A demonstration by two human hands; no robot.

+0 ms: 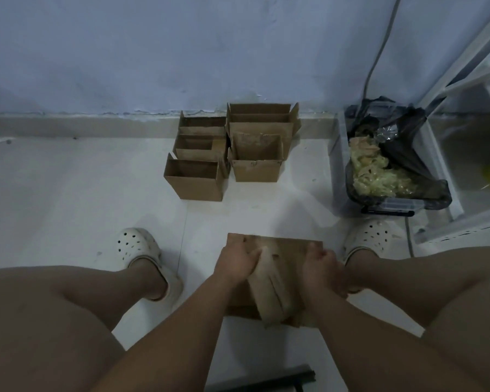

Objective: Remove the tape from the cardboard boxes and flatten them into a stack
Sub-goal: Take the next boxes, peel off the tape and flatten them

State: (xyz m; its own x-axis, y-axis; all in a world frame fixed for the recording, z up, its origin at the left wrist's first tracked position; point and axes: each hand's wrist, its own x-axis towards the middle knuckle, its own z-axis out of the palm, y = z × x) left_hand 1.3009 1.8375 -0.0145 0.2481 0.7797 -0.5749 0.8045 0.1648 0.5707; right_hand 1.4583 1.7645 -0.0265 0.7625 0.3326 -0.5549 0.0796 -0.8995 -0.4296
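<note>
Flattened brown cardboard [290, 250] lies on the white floor between my feet. My left hand [236, 258] grips a pale folded cardboard piece [270, 290] that stands tilted on top of it. My right hand [321, 268] holds the right side of the same piece, with fingers curled over the cardboard. Several open cardboard boxes [229, 154] stand in a cluster against the wall ahead. Whether any tape is on the held piece cannot be made out.
A clear plastic bin [340, 176] lined with a black bag holds crumpled yellowish tape [379, 171] at the right. A white metal rack [464, 89] stands beyond it. A grey cable [379, 49] runs down the wall. A dark bar [300, 374] lies near the bottom edge.
</note>
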